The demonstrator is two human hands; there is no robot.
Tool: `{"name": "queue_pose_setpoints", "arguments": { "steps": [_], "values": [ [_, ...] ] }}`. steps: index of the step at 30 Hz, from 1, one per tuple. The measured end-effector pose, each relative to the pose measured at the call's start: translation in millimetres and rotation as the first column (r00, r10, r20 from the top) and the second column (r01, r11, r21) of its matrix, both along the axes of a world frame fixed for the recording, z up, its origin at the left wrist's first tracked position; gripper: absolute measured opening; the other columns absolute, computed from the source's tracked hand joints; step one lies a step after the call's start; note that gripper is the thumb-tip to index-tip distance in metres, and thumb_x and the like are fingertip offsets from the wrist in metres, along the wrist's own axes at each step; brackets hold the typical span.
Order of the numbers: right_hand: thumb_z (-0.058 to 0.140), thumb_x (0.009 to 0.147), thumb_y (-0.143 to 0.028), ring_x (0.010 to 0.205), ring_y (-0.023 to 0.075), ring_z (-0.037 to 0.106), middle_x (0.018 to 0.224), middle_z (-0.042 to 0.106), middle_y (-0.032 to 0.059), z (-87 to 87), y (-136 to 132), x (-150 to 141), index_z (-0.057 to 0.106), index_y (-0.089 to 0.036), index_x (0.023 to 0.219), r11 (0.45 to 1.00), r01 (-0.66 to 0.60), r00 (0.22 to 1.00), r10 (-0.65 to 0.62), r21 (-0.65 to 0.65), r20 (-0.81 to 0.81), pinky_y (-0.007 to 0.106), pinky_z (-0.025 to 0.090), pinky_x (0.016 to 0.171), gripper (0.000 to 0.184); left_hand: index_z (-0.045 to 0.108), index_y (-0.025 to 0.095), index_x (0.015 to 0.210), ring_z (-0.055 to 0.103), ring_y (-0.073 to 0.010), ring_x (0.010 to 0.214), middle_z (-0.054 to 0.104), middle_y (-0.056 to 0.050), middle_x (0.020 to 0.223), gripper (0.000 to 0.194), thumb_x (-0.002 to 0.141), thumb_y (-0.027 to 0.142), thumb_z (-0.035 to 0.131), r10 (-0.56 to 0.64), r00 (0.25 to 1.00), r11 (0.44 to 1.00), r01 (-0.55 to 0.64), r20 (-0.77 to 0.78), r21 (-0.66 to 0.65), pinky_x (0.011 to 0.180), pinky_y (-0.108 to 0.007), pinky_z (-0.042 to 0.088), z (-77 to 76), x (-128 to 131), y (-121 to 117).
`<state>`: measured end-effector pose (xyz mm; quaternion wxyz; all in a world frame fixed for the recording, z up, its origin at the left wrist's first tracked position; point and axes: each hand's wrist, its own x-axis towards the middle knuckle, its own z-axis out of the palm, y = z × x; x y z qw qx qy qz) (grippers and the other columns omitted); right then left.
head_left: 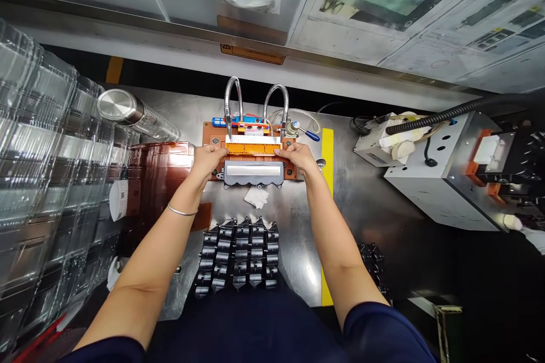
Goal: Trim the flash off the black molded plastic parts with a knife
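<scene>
My left hand (209,157) and my right hand (297,155) pinch the two ends of a long orange strip (252,148) and hold it flat on a brown fixture (208,135) at the middle of the steel bench. Just below the strip sits a grey scalloped part with a pale window (254,173). Two bendable metal nozzles (233,103) arch down over the fixture's far edge. A silver bracelet (182,211) circles my left wrist.
Several rows of black moulded parts (237,256) lie near me. Clear plastic trays (38,181) are stacked at left beside a steel cylinder (121,106). A crumpled white tissue (256,197), a yellow floor stripe (327,153) and a grey machine box (443,176) with a black hose lie right.
</scene>
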<state>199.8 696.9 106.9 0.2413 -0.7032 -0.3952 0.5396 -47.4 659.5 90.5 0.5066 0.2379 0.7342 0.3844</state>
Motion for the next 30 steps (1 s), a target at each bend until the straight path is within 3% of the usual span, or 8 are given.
{"name": "queue_pose_setpoints", "arguments": {
  "steps": [9,14,19,22,24,25,27,30],
  "values": [
    [0.089,0.04,-0.042,0.038,0.0043,0.034,0.04,0.042,-0.0092,0.7,-3,0,0.039,-0.02,0.047,1.0,-0.005,0.998,0.006,-0.025,0.064,0.019,0.026,0.037,0.055,0.056,0.015,0.048,0.043,-0.0065,0.048,0.051,0.006,0.048,0.017,0.056,0.016,0.072,-0.014,1.0,1.0,0.014,-0.005,-0.009,0.05,-0.02,0.034,2.8,-3,2],
    [0.085,0.046,-0.052,0.035,0.0056,0.042,0.044,0.054,-0.0028,1.9,-4,5,0.046,-0.019,0.05,0.996,-0.007,0.999,0.011,-0.094,0.046,0.019,0.029,0.034,0.052,0.057,0.015,0.051,0.039,-0.006,0.039,0.05,0.005,0.044,0.021,0.056,0.02,0.076,-0.082,0.996,0.993,0.086,0.045,-0.077,0.043,-0.021,0.03,6.0,-9,4],
    [0.075,0.058,-0.062,0.04,0.0068,0.048,0.053,0.061,0.0009,8.3,-17,16,0.052,-0.017,0.058,0.999,0.033,0.998,-0.034,0.036,0.045,0.018,0.035,0.037,0.05,0.062,0.014,0.058,0.036,-0.0057,0.035,0.055,0.002,0.048,0.019,0.061,0.026,0.075,-0.188,0.98,0.978,0.192,0.06,-0.085,0.038,-0.021,0.025,11.3,-19,3],
    [0.072,0.06,-0.06,0.046,0.0099,0.053,0.058,0.064,0.0014,5.8,-41,20,0.058,-0.017,0.066,0.993,-0.065,0.996,0.058,0.098,0.072,0.021,0.041,0.043,0.046,0.066,0.014,0.067,0.043,-0.0077,0.042,0.062,-0.002,0.06,0.02,0.071,0.034,0.068,-0.216,0.976,0.976,0.216,0.003,-0.037,0.043,-0.022,0.032,14.2,-24,-9],
    [0.068,0.065,-0.058,0.052,0.0123,0.057,0.062,0.065,0.0019,1.0,-58,22,0.062,-0.016,0.072,0.984,-0.118,0.988,0.103,0.13,0.115,0.024,0.045,0.049,0.043,0.068,0.016,0.075,0.052,-0.0121,0.056,0.065,-0.003,0.07,0.023,0.076,0.038,0.063,-0.223,0.957,0.967,0.242,-0.185,0.084,0.054,-0.026,0.042,15.4,-22,-26],
    [0.065,0.068,-0.057,0.055,0.0132,0.058,0.065,0.066,0.0024,-1.5,-67,22,0.063,-0.016,0.077,0.981,-0.134,0.984,0.115,0.138,0.133,0.025,0.046,0.052,0.042,0.069,0.016,0.08,0.057,-0.0152,0.066,0.066,-0.004,0.076,0.024,0.078,0.039,0.061,-0.228,0.913,0.938,0.299,-0.339,0.175,0.063,-0.028,0.045,15.7,-18,-36],
    [0.058,0.074,-0.055,0.059,0.0144,0.06,0.071,0.067,0.0036,-5.3,-81,21,0.065,-0.016,0.088,0.978,-0.154,0.981,0.133,0.144,0.144,0.026,0.047,0.055,0.042,0.069,0.018,0.09,0.059,-0.0215,0.086,0.068,-0.007,0.09,0.026,0.079,0.041,0.061,-0.243,0.733,0.8,0.522,-0.636,0.296,0.078,-0.036,0.047,15.2,-7,-58],
    [0.051,0.08,-0.053,0.062,0.0155,0.061,0.077,0.068,0.0049,-6.3,-95,18,0.064,-0.015,0.104,0.968,-0.189,0.976,0.167,0.164,0.139,0.028,0.048,0.058,0.047,0.066,0.019,0.101,0.056,-0.0273,0.102,0.066,-0.012,0.108,0.027,0.081,0.037,0.062,-0.263,0.461,0.574,0.781,-0.848,0.246,0.088,-0.044,0.044,10.8,12,-84]
  ]
}}
